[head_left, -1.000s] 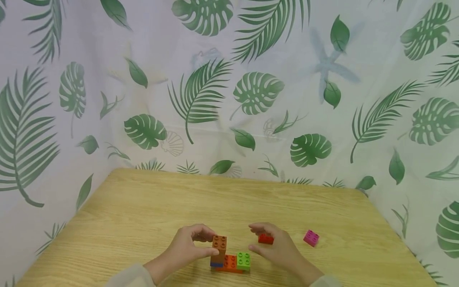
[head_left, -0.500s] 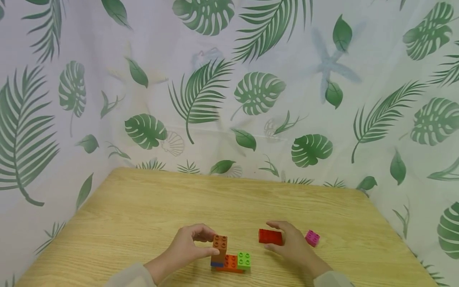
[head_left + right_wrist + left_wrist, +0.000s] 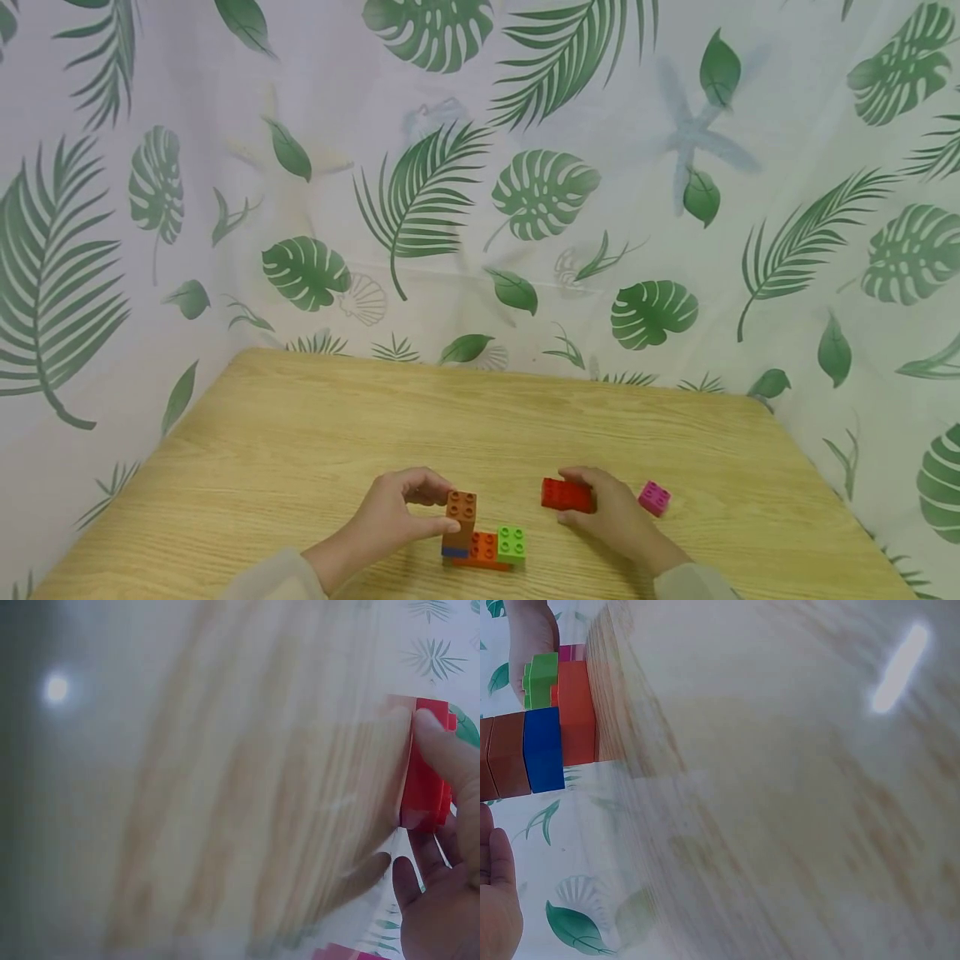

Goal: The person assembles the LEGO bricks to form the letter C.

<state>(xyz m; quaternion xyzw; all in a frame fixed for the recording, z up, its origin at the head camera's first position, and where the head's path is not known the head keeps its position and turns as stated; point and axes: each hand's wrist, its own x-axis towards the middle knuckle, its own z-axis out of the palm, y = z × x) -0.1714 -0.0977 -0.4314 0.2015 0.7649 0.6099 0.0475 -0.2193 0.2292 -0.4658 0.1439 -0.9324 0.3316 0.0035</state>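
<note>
My left hand [image 3: 397,510] holds a stack of brown toy building bricks [image 3: 461,510] between thumb and fingers. Under the brown ones sits a blue brick [image 3: 544,750], on the left end of an orange brick [image 3: 483,550]. A light green brick [image 3: 512,543] is fixed on the orange brick's right end. Farther right, my right hand [image 3: 615,518] grips a long red brick [image 3: 562,495] by its right end, thumb on the near side and fingers behind. In the right wrist view the thumb [image 3: 442,750] presses against the red brick, which stands at the tabletop.
A small pink brick [image 3: 655,498] lies on the wooden table [image 3: 360,417], just right of my right hand. Behind the table hangs a white cloth [image 3: 450,275] printed with green leaves.
My right hand has moved right from beside the green brick and closed on the red brick's right end. The left hand has stayed at the brown bricks.
</note>
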